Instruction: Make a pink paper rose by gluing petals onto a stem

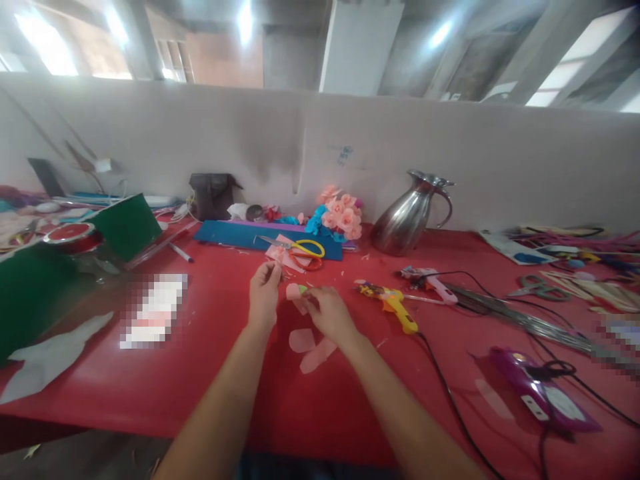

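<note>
My right hand (331, 316) is closed in a pinch on a small pink paper petal (293, 291) that has a green bit at its edge. To its left, my left hand (264, 293) has thumb and fingertips pressed together; whatever is between them is too small to make out. Loose pink paper petals (302, 341) lie on the red table just below the right hand. Just beyond both hands, scissors with yellow and orange handles (309, 251) rest over some pink paper and a blue sheet (230, 235).
Right of my hands lie a yellow glue gun (400, 313), a pink glue gun (441, 291) and a purple power strip (540, 390) with trailing cords. A metal jug (406, 217) and pink paper flowers (344, 215) stand by the wall. A green board (127, 225) is at left.
</note>
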The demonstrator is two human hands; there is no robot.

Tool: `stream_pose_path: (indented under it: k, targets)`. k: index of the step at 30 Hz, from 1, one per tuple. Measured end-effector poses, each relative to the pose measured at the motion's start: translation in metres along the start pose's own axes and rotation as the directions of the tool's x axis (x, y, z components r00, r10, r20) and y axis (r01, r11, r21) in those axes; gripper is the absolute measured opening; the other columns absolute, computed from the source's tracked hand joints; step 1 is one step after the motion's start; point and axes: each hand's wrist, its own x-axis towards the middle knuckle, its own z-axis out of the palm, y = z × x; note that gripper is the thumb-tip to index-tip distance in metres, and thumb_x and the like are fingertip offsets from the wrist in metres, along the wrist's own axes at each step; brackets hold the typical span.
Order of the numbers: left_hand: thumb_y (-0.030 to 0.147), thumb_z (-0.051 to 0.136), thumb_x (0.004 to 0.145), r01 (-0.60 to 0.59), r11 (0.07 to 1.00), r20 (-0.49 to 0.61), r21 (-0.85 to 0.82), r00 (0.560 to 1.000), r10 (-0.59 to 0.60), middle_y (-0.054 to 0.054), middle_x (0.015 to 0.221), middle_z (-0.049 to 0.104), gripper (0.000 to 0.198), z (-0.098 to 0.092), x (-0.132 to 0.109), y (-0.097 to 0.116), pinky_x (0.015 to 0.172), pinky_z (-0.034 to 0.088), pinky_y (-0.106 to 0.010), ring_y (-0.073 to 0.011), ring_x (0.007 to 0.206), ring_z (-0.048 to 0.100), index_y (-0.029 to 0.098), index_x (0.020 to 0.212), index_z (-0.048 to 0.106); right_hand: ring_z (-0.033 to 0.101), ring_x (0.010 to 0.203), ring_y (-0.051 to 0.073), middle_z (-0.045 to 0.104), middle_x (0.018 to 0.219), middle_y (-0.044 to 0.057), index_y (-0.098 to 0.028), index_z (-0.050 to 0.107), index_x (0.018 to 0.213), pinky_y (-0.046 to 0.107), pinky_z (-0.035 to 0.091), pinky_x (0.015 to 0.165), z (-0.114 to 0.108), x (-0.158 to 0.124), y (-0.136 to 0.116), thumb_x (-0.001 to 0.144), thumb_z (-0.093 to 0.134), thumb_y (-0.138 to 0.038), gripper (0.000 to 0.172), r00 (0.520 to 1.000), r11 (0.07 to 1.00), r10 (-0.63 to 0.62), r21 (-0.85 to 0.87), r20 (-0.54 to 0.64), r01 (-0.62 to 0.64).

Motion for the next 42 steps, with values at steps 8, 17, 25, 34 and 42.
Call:
stream_pose_path:
  k: [8, 17, 25, 34, 42]
  targets:
    - [0.032, 0.049, 0.082, -0.045, 0.998, 0.014, 0.043, 0.999, 0.044, 0.003, 0.064, 0.044, 0.017, 0.002, -0.002, -0.001, 0.062, 0.034, -0.021, -0.0088, 0.06, 0.041, 0.018, 0.071, 0.048, 0.054, 0.084, 0.02, 0.065, 0.084, 0.01, -0.015, 0.066, 0.079, 0.027, 0.034, 0.073, 0.015, 0.033, -0.01, 0.077, 0.053, -0.018, 0.014, 0.996, 0.992, 0.033, -0.128, 0.08, -0.022]
    - [0.032, 0.049, 0.082, 0.0, 1.0, 0.005, 0.031, 1.0, 0.0, 0.003, 0.065, 0.045, 0.018, 0.005, -0.004, 0.003, 0.059, 0.034, -0.022, -0.009, 0.058, 0.041, 0.018, 0.071, 0.048, 0.054, 0.083, 0.018, 0.066, 0.084, 0.007, -0.016, 0.065, 0.078, 0.027, 0.034, 0.076, 0.016, 0.03, 0.004, 0.078, 0.048, -0.012, 0.017, 0.999, 0.992, 0.047, -0.114, 0.02, -0.044]
    - [0.037, 0.052, 0.079, 0.048, 0.997, 0.012, 0.068, 0.999, -0.049, 0.003, 0.062, 0.045, 0.021, 0.006, -0.005, 0.0, 0.056, 0.033, -0.021, -0.0084, 0.057, 0.04, 0.018, 0.071, 0.049, 0.055, 0.078, 0.018, 0.066, 0.077, 0.007, -0.017, 0.066, 0.07, 0.029, 0.033, 0.081, 0.019, 0.034, -0.01, 0.076, 0.051, -0.01, 0.018, 0.99, 0.993, -0.084, -0.078, 0.113, 0.093]
    - [0.033, 0.053, 0.077, 0.106, 0.994, 0.007, 0.037, 0.994, -0.106, 0.003, 0.062, 0.046, 0.017, 0.007, -0.005, 0.002, 0.055, 0.033, -0.021, -0.008, 0.054, 0.041, 0.018, 0.07, 0.049, 0.049, 0.078, 0.018, 0.061, 0.08, 0.007, -0.015, 0.057, 0.075, 0.03, 0.034, 0.073, 0.009, 0.02, 0.01, 0.076, 0.045, -0.009, 0.013, 1.0, 1.0, -0.002, -0.029, 0.022, 0.002]
    - [0.029, 0.057, 0.072, 0.188, 0.975, 0.073, 0.115, 0.978, -0.197, 0.003, 0.062, 0.051, 0.015, 0.012, -0.011, -0.007, 0.056, 0.034, -0.021, -0.0078, 0.054, 0.044, 0.016, 0.068, 0.05, 0.05, 0.077, 0.016, 0.057, 0.076, 0.001, -0.019, 0.051, 0.071, 0.027, 0.037, 0.071, 0.004, 0.005, 0.012, 0.081, 0.043, -0.021, 0.013, 0.999, 0.917, -0.001, 0.399, -0.033, 0.014]
